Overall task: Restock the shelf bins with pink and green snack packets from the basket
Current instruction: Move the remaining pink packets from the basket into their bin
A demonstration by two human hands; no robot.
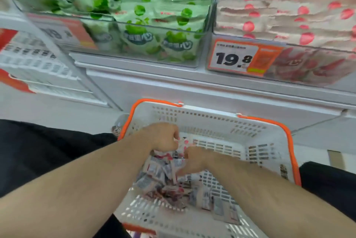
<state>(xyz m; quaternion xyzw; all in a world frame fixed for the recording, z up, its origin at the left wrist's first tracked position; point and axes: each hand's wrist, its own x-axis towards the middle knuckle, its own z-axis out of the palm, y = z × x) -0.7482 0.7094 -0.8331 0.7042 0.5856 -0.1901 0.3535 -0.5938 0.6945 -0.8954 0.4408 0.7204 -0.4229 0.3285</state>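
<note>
**Both hands gathering packets in the basket**

Both forearms are reaching into the white basket (269, 153); left hand (161, 137) and right hand (194, 158) are clutching pink packets (163, 172). Farther off, green bin (154, 31) left, pink bin (289, 16) right are sitting full.

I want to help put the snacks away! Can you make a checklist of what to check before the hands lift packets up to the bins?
1. Left hand grips pink packets: ok.
2. Right hand has a firm hold: cannot tell, its fingers are hidden.
3. Packets left in the basket: ok.
4. Pink bin has room: cannot tell, it looks nearly full.
5. Green bin has room: cannot tell.
6. Any green packets in the basket: cannot tell, too blurred.
</note>
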